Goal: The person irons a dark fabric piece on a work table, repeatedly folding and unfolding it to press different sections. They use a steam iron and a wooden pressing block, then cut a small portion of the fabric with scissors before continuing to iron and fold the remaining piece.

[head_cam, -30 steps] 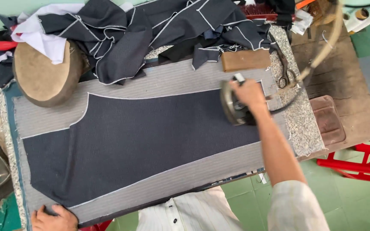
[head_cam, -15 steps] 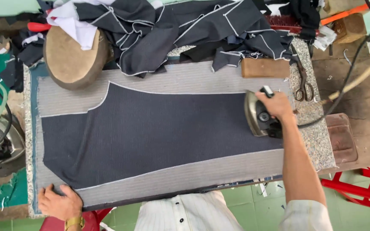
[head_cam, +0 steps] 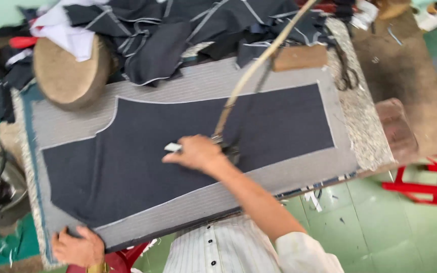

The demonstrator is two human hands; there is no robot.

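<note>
Green floor tiles and a red plastic stool (head_cam: 431, 179) frame a grey striped padded pressing counter (head_cam: 279, 174), where a dark navy cut trouser panel with white chalked edges (head_cam: 142, 151) lies flat, its long axis running from 9 o'clock to 3 o'clock. At the centre of the panel the right hand (head_cam: 195, 152) is closed, its grip clamped on the handle of a dark metal pressing iron (head_cam: 231, 150), which sits mostly hidden beneath the hand; a tan hose and cord (head_cam: 251, 76) rise from it toward 1 o'clock. The left hand (head_cam: 77, 247), at 7 o'clock of the iron and well apart from it, presses fingers-down on the counter's near corner, just beside the panel's edge; whether it pinches cloth cannot be told. A round tan pressing cushion (head_cam: 67, 73) sits at 10 o'clock, a heap of dark cut fabric pieces (head_cam: 188, 30) at 12 o'clock, a brown wooden block (head_cam: 299, 56) and black scissors (head_cam: 347, 76) at 2 o'clock.
</note>
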